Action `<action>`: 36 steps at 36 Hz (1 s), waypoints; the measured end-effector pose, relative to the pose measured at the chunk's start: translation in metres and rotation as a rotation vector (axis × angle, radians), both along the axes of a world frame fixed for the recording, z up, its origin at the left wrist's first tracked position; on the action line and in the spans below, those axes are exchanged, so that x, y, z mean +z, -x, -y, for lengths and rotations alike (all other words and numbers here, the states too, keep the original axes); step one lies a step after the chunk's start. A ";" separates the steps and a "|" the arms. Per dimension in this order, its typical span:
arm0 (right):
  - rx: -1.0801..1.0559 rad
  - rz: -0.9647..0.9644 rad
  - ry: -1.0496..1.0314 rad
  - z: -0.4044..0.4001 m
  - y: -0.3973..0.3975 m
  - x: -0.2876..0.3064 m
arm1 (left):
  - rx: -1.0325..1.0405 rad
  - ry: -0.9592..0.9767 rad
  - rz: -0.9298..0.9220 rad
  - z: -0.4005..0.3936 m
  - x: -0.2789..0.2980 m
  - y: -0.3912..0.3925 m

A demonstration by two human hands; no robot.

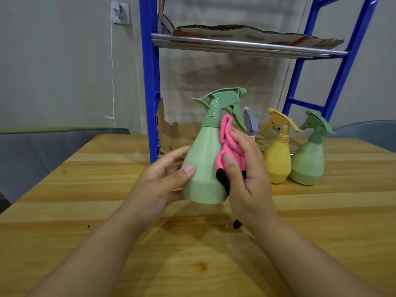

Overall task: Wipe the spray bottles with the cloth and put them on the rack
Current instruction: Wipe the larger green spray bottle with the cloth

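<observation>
Pale green plastic spray bottle with trigger head, held upright just above the wooden worktop, in front of the blue-framed metal rack. Left hand cupped round the bottle's left flank, fingers curled and gripping the body. Right hand pressing a bunched pink cloth with black trim against the bottle's right shoulder, thumb and fingers closed around the fabric. Behind, standing on the worktop at the rack's foot: a yellow plastic spray bottle, a second green spray bottle and a partly hidden bottle with a grey-blue trigger, apparently still to be wiped. Rack's upper shelf lined with corrugated cardboard and bearing no bottles. For a thorough wipe, probably best to turn the bottle with the left hand while drawing the cloth from neck to base, then under the trigger, with the grip kept firm against slipping on smooth plastic.
</observation>
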State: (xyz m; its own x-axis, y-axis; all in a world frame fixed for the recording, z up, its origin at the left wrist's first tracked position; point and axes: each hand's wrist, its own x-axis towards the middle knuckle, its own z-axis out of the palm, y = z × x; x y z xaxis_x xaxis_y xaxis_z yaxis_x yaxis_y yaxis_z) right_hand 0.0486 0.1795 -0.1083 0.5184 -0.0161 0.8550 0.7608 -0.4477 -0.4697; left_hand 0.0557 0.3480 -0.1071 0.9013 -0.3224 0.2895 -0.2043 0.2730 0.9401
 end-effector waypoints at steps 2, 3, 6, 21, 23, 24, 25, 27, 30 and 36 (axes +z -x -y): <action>0.070 -0.112 -0.114 0.000 0.000 0.001 | -0.023 -0.009 0.017 0.000 0.000 0.001; 0.116 -0.169 -0.175 0.000 0.000 0.001 | -0.038 -0.014 0.024 0.001 0.000 0.002; 0.170 -0.236 -0.248 0.002 0.000 0.001 | -0.077 -0.042 0.023 0.003 0.000 0.003; -0.067 0.051 0.149 0.000 -0.001 -0.007 | 0.018 0.055 -0.103 0.002 0.003 0.003; -0.004 -0.013 0.032 0.000 -0.002 -0.005 | -0.009 0.052 -0.108 0.002 0.004 0.004; 0.049 -0.072 -0.045 0.000 -0.001 -0.004 | -0.015 0.046 -0.104 0.003 0.004 0.005; 0.100 -0.132 -0.117 0.000 -0.001 -0.004 | -0.017 0.035 -0.099 0.004 0.004 0.006; 0.142 -0.211 -0.208 0.000 -0.002 -0.005 | -0.014 -0.002 -0.091 0.005 0.003 0.006; 0.129 -0.247 -0.251 0.000 -0.004 -0.007 | -0.004 -0.117 -0.052 0.006 0.001 0.005; 0.053 -0.240 -0.198 -0.001 -0.006 -0.007 | -0.016 -0.195 0.039 0.006 0.002 0.005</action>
